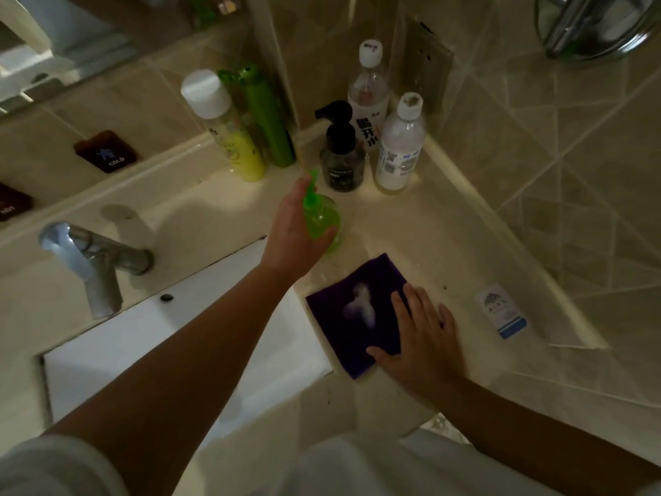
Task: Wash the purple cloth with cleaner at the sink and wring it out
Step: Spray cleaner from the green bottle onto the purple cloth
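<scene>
- Two bare forearms reach in from the near edge, pale sleeves at the near corners.
- One sink basin (150, 352), white, near left, set into the beige counter (447, 223).
- One right hand (424, 340), palm down, fingers spread apart and flat; fingertips press the right edge of the purple cloth, heel of the hand on the counter.
- One purple cloth (352, 316), lying flat on the counter just right of the basin's far right corner; one white foam blob (360, 306) sits at its middle.
- One small white-and-blue packet (500, 311) on the counter, right of the cloth, apart from it.
- One chrome faucet (91, 263) at left, spout aimed toward the basin.
- One left hand (297, 232), arm stretched across the basin's corner, fingers curled round a green pump bottle (323, 216); the bottle stands just beyond the cloth. Whether its base touches the counter, cannot tell.
- Farther back, five standing bottles: one black pump bottle (339, 155), two clear bottles with white caps (400, 145) (368, 91), one yellow-green bottle with a white cap (229, 130), one dark green bottle (266, 116).
- Two dark tags on the far-left wall tile; one (105, 152) reads "COLD".
- One chrome fixture (590, 23) at far right, upper corner.
</scene>
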